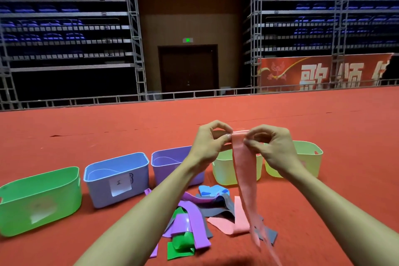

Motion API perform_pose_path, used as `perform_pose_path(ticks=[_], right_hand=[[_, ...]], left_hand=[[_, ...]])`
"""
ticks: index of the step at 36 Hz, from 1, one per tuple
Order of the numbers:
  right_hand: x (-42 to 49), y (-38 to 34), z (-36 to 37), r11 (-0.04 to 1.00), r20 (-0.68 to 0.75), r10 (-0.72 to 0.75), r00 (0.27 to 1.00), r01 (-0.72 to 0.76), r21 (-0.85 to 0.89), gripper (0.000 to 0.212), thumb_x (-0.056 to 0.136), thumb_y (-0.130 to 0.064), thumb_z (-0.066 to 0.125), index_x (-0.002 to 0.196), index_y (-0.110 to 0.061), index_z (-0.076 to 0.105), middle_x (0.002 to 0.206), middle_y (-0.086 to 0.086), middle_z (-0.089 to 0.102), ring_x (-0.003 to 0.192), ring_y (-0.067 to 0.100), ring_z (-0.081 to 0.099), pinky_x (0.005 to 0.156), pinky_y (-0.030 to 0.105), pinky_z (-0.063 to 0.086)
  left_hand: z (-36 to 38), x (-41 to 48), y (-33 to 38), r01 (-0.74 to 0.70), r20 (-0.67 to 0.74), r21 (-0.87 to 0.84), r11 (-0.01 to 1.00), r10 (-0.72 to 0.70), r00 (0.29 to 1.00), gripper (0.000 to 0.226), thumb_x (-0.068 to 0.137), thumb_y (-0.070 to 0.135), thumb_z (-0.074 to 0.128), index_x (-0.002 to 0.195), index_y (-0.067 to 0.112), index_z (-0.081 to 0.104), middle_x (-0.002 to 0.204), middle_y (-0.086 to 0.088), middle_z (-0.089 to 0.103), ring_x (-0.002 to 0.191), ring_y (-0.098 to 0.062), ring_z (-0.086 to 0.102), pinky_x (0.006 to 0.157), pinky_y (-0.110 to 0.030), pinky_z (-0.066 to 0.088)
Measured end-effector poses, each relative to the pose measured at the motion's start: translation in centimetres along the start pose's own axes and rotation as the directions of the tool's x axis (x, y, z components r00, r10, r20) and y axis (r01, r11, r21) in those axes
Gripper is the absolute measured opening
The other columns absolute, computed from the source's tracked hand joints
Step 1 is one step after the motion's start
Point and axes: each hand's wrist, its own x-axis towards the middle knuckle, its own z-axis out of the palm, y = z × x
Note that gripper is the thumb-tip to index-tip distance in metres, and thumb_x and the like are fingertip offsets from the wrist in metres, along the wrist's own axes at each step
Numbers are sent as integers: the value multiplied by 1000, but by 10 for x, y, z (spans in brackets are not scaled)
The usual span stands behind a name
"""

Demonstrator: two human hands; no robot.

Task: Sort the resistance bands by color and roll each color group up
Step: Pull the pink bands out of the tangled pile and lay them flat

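Lower frame evenly bright, upper half dim — edges bow outward; the pink band (246, 175) blurs lower right.

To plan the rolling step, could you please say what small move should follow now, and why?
Probably curl the pinched top end over to start the roll: the left hand and right hand pinch the pink band at its top edge; the rest hangs loose.

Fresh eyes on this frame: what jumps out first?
The left hand and right hand pinch the top of a pink band mid-frame, its tail hanging down. Below, a mixed pile of bands lies on the red floor, five bins in a row behind.
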Motion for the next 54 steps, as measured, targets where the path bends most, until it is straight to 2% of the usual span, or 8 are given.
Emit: perform_pose_path(ticks=[9, 17, 25, 35, 39, 42, 48, 54], right_hand=[[-4, 3, -5, 999, -27, -3, 1000, 2, -33, 18, 73, 6, 76, 77, -11, 71, 64, 3, 70, 56, 11, 62, 57, 29, 56], [-6, 8, -5, 999, -40, 20, 999, -21, -25, 21, 73, 5, 77, 75, -16, 70, 62, -5, 69, 56, 5, 63, 55, 22, 53], [-6, 16, -6, 995, -81, 29, 996, -36, -91, 30, 70, -4, 82, 72, -21, 58, 60, 2, 66, 53, 11, 60, 55, 33, 53], [-7, 24, -5, 995, -109, 93, 990, -96, -19, 35, 66, -7, 85, 74, -15, 52, 88, 4, 70, 76, 18, 69, 64, 40, 58], [-8, 23, -1, 995, -100, 90, 991, -93, -22, 30, 71, -4, 82, 71, -12, 52, 71, 0, 64, 66, 9, 63, 62, 24, 53], [-8, 23, 3, 999, -100, 41, 994, -44, -28, 30, 74, 0, 78, 67, -14, 52, 64, -4, 59, 61, 5, 59, 61, 21, 51], [-11, 28, 8, 994, -45, -84, 995, 81, -74, 39, 81, 11, 65, 77, -27, 65, 78, -14, 69, 74, 2, 64, 69, 17, 52], [-11, 28, 7, 991, 27, -94, 995, 96, -91, 30, 82, 0, 71, 90, -29, 71, 85, -19, 73, 79, 3, 67, 74, 16, 51]], left_hand=[[4, -1, -1, -1, 57, 51, 999, -2, 998, 14, 91, -11, 53, 92, 2, 57, 84, -17, 68, 78, -20, 69, 78, -32, 59], [6, -4, -2, 7, 90, 59, 998, -12, 996, 23, 93, -13, 46, 89, 4, 61, 83, -13, 66, 73, -11, 67, 75, -26, 57], [9, -3, -8, -106, 57, 184, 977, 97, 994, 14, 87, -6, 63, 83, 6, 63, 76, -8, 68, 70, -12, 65, 72, -27, 57], [6, -1, -11, -151, 35, 234, 960, 147, 989, 19, 84, -9, 66, 79, 10, 65, 74, -4, 68, 69, -9, 65, 70, -24, 55], [5, 1, -12, -147, -2, 251, 957, 153, 988, 16, 82, -9, 67, 80, 6, 66, 75, -7, 69, 69, -10, 65, 70, -26, 56], [4, 3, -13, -141, -35, 268, 953, 156, 987, 17, 82, -9, 67, 79, 9, 66, 76, -9, 69, 69, -11, 66, 68, -27, 57], [3, 8, -13, -123, -88, 271, 955, 152, 984, 18, 83, -7, 67, 78, 11, 65, 76, -10, 68, 70, -15, 65, 67, -31, 58], [1, 11, -17, -125, -84, 287, 950, 155, 984, 10, 83, -4, 67, 83, 6, 66, 81, -15, 70, 74, -19, 66, 76, -45, 59]])
